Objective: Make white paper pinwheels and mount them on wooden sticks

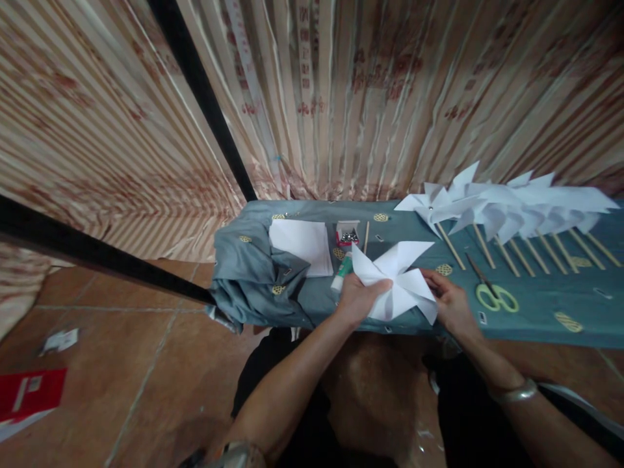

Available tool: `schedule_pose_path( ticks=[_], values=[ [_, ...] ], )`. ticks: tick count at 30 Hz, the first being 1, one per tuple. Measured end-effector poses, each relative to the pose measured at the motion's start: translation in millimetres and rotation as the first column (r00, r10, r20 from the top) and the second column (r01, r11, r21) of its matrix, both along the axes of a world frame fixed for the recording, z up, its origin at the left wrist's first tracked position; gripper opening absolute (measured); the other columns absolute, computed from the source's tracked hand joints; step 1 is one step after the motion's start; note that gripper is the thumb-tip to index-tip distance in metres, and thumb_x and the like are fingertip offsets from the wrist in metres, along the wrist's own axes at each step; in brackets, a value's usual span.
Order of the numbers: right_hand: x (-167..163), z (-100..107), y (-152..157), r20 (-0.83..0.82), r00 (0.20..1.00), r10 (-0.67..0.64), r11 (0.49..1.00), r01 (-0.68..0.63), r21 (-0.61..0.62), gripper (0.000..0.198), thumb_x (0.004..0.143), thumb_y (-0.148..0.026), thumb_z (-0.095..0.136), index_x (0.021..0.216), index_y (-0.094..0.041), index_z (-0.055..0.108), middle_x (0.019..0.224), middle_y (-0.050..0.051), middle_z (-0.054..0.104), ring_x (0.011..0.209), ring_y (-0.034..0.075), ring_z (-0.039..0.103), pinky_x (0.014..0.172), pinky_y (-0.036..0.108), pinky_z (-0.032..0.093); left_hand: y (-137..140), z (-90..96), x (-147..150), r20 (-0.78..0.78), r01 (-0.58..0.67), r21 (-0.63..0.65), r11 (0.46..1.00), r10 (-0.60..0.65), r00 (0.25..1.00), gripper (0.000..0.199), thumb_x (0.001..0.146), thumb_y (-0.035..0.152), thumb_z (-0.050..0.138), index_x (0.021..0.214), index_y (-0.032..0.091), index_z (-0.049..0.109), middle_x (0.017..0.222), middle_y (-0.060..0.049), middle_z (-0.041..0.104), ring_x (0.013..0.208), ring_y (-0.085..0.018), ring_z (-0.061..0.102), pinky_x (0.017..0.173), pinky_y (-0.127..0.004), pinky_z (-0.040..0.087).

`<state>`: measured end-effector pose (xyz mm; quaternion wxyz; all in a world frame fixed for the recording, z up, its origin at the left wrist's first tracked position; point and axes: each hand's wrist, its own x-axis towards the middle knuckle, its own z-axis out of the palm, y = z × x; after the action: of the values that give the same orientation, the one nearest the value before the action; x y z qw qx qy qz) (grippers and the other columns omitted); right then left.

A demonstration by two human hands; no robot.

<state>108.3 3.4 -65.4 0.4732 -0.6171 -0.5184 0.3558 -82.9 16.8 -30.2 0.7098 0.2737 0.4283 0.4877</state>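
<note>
A white paper pinwheel (396,276) with folded blades is held over the front of the cloth-covered table. My left hand (359,299) grips it from the left, thumb lying across the paper close to the middle, other fingers hidden beneath. At the right blade, my right hand (451,304) has its fingers closed at the paper's edge, partly behind it. A glue stick (342,272) with a green label lies just left of the pinwheel. Behind it are a small open box (348,234) of shiny metal pins and a single wooden stick (366,238).
Finished-looking pinwheels (517,201) on wooden sticks lie overlapped in a row at the right. Green-handled scissors (494,298) rest in front of them. A stack of white paper (305,244) lies at the left. Black metal poles (205,97) stand by the table's left end, before a patterned curtain.
</note>
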Motion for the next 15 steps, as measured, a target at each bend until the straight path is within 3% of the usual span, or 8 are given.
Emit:
schedule_pose_path(
  ticks=[4, 7, 12, 15],
  values=[
    [-2.8, 1.7, -2.1, 0.079, 0.997, -0.006, 0.999, 0.004, 0.036, 0.035, 0.071, -0.054, 0.072, 0.092, -0.026, 0.076, 0.094, 0.007, 0.079, 0.091, 0.03, 0.073, 0.092, 0.048, 0.056, 6.8, 6.3, -15.0, 0.016, -0.054, 0.023, 0.998, 0.054, 0.998, 0.026, 0.049, 0.027, 0.085, 0.071, 0.016, 0.075, 0.073, -0.004, 0.075, 0.065, -0.018, 0.065, 0.064, -0.029, 0.051],
    [-5.0, 1.9, -2.7, 0.179, 0.983, -0.036, 0.998, 0.027, 0.052, 0.03, 0.074, -0.053, 0.068, 0.087, -0.027, 0.078, 0.096, 0.006, 0.079, 0.095, 0.03, 0.073, 0.097, 0.051, 0.053, 18.8, 13.7, -35.0, 0.072, -0.185, 0.035, 0.982, 0.182, 0.981, 0.028, 0.047, 0.027, 0.086, 0.068, 0.016, 0.072, 0.072, -0.003, 0.074, 0.073, -0.021, 0.069, 0.072, -0.031, 0.054],
    [-4.7, -2.8, 0.0, 0.225, 0.974, -0.021, 0.999, 0.01, 0.049, 0.028, 0.076, -0.049, 0.067, 0.088, -0.027, 0.079, 0.097, 0.005, 0.079, 0.095, 0.029, 0.072, 0.099, 0.051, 0.051, 39.6, 25.4, -66.8, 0.171, -0.399, 0.058, 0.915, 0.385, 0.907, 0.032, 0.043, 0.02, 0.084, 0.071, 0.015, 0.07, 0.078, -0.006, 0.077, 0.096, -0.027, 0.071, 0.087, -0.034, 0.055],
    [-1.9, -5.0, 4.2, 0.23, 0.973, -0.013, 0.999, 0.005, 0.038, 0.029, 0.075, -0.049, 0.066, 0.086, -0.026, 0.078, 0.095, 0.006, 0.079, 0.092, 0.028, 0.073, 0.095, 0.049, 0.053, 46.8, 28.8, -79.8, 0.185, -0.465, 0.064, 0.883, 0.448, 0.875, 0.031, 0.047, 0.016, 0.081, 0.076, 0.015, 0.071, 0.083, -0.006, 0.078, 0.103, -0.026, 0.071, 0.091, -0.032, 0.054]
  ],
)
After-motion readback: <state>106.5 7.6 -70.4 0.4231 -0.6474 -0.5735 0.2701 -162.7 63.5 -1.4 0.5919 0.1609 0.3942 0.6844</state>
